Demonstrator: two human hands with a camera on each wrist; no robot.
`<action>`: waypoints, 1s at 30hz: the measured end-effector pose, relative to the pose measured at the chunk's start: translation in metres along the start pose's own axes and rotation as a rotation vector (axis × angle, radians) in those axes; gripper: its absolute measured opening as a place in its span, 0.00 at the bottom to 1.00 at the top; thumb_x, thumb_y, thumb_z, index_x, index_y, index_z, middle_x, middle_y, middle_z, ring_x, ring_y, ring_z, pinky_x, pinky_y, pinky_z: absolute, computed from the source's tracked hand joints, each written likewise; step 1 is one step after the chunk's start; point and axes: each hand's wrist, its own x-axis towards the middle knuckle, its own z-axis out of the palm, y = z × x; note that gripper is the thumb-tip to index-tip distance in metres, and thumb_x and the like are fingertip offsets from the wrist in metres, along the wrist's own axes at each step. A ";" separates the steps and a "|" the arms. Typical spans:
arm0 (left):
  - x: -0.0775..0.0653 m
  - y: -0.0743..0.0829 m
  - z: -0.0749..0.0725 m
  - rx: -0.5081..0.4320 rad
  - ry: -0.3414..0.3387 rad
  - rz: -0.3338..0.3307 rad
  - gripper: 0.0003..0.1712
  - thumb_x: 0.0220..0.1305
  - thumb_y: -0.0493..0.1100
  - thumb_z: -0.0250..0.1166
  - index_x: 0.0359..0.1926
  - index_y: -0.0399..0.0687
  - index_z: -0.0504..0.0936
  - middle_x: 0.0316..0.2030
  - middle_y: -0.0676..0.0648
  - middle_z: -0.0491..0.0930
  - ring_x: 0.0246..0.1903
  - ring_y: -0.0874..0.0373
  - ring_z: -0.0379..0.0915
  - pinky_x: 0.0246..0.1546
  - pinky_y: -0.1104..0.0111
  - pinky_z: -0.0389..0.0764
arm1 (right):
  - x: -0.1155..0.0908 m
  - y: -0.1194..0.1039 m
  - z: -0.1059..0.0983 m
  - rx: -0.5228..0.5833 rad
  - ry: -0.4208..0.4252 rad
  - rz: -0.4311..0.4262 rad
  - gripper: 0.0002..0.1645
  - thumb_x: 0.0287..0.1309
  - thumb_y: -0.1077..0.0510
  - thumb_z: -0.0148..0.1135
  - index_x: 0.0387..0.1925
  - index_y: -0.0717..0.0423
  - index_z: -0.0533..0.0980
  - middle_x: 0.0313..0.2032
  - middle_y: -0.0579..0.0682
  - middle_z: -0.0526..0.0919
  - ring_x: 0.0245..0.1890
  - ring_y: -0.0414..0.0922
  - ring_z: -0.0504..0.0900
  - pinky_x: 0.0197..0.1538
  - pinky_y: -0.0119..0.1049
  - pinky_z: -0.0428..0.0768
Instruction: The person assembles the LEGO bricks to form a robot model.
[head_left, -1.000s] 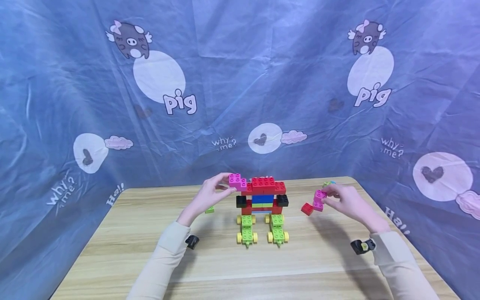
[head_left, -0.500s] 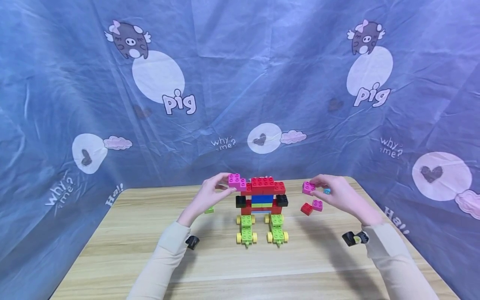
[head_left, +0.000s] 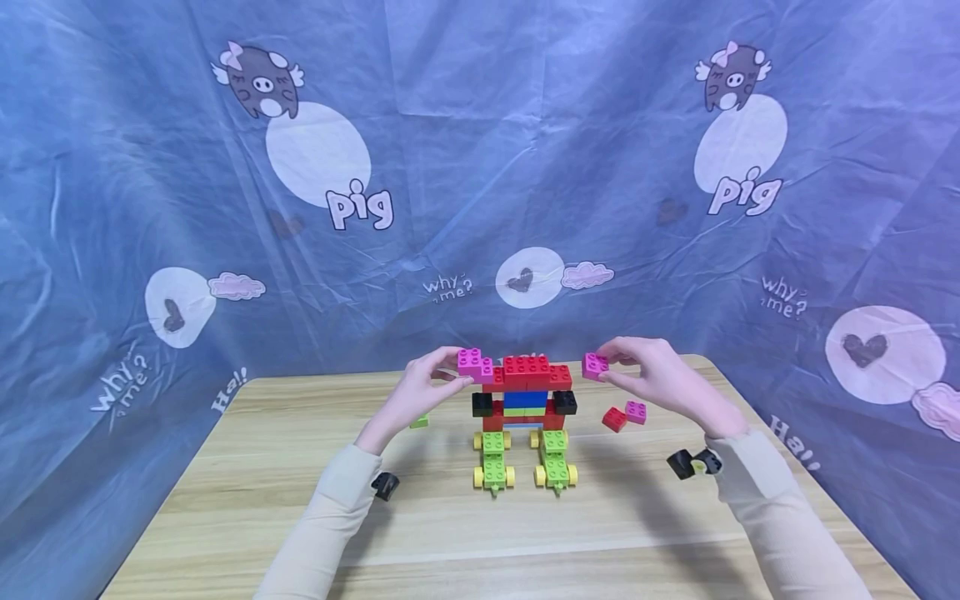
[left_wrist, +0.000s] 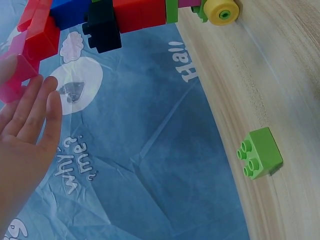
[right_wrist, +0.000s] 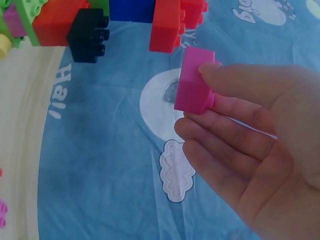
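Note:
A toy brick figure (head_left: 525,400) stands upright mid-table, with red bricks on top, a blue middle, black bricks at both sides and two lime wheeled bases (head_left: 557,471) below. My left hand (head_left: 422,390) grips stepped pink bricks (head_left: 471,363) at the left end of the red top row; in the left wrist view these pink bricks (left_wrist: 24,65) meet the red ones. To the right of the figure, my right hand (head_left: 660,375) pinches a pink brick (head_left: 595,367) between thumb and fingers. In the right wrist view that brick (right_wrist: 195,82) is held apart from the red end brick (right_wrist: 166,25).
On the wooden table (head_left: 450,542) a red brick (head_left: 615,418) and a pink brick (head_left: 636,412) lie right of the figure. A green brick (head_left: 419,422) lies to its left, under the left hand. A blue patterned cloth (head_left: 480,167) hangs behind the table.
My right hand has lifted the pink brick away from the other loose pink brick and carried it left, toward the figure. The left hand stays in place on its pink bricks.

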 end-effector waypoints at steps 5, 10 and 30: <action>0.000 0.000 0.000 -0.001 0.000 -0.003 0.23 0.57 0.46 0.67 0.54 0.49 0.76 0.46 0.49 0.82 0.42 0.57 0.80 0.45 0.70 0.82 | 0.005 -0.003 0.001 0.007 -0.023 0.000 0.17 0.50 0.58 0.69 0.43 0.56 0.79 0.40 0.51 0.85 0.40 0.47 0.84 0.46 0.44 0.84; 0.000 0.001 0.000 -0.001 0.007 0.004 0.22 0.57 0.46 0.67 0.53 0.49 0.76 0.45 0.48 0.82 0.41 0.58 0.80 0.45 0.70 0.82 | 0.009 -0.008 0.002 0.021 -0.041 -0.008 0.17 0.51 0.57 0.68 0.44 0.55 0.79 0.41 0.50 0.85 0.41 0.46 0.84 0.47 0.42 0.83; 0.000 0.000 0.001 -0.008 0.020 0.017 0.22 0.56 0.44 0.68 0.52 0.48 0.76 0.42 0.47 0.83 0.40 0.58 0.80 0.44 0.68 0.83 | 0.021 -0.011 0.009 0.086 -0.093 -0.068 0.18 0.52 0.58 0.68 0.47 0.53 0.79 0.42 0.47 0.85 0.40 0.41 0.84 0.46 0.40 0.84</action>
